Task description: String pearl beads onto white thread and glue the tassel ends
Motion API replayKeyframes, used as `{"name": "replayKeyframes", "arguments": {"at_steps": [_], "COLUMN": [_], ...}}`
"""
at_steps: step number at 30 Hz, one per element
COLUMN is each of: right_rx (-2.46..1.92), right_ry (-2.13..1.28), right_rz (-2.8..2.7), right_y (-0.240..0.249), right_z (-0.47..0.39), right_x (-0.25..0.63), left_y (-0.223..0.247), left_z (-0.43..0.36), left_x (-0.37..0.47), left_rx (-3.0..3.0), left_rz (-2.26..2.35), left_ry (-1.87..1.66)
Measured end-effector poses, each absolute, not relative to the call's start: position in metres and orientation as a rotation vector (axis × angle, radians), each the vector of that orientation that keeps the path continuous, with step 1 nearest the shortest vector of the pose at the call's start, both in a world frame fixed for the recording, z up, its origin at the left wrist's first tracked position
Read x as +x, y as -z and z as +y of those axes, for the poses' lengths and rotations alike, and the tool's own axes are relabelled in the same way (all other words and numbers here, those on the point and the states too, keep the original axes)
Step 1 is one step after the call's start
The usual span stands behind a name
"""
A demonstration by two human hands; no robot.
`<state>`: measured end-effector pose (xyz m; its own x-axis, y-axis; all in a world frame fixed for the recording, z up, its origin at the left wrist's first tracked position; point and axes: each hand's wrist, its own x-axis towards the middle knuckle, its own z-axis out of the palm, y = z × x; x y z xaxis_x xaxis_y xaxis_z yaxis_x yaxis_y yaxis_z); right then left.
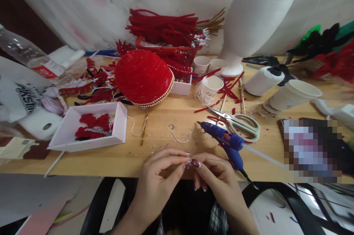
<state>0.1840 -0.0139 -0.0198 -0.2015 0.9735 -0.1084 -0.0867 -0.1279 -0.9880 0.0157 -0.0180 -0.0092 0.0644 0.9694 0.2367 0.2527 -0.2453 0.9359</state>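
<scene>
My left hand [162, 176] and my right hand [217, 178] meet at the front edge of the table [110, 163]. Both are closed, with thumbs and fingertips pinched together around something tiny. A thin wire or needle [208, 159] runs out to the right over my right hand's fingers. What sits between the fingertips is too small to make out. Just right of my right hand lies a blue glue gun [222, 137], beside green-handled scissors [243, 126]. A white thread [181, 141] curls on the wood beyond my fingertips.
Behind stand a red domed cap [143, 76], a red basket [168, 45] of red stems and a white mannequin head [257, 14]. A white box [118, 126] holds red pieces at left. Paper cups [212, 87], a thread spool [264, 80] and a blurred-out item [312, 150] are rightward.
</scene>
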Motion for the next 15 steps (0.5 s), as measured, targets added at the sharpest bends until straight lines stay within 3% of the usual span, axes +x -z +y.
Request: {"name": "replayKeyframes", "arguments": {"at_steps": [15], "right_rx": [-1.100], "right_ry": [-1.338], "right_rz": [-1.190], "right_y": [0.0227], "right_z": [-0.0152], "right_x": [0.1823], "left_y": [0.0111], "left_z": [-0.0209], "left_x": [0.0236], "left_rx": [1.189], "left_rz": [1.122], "left_ry": [-1.141]}}
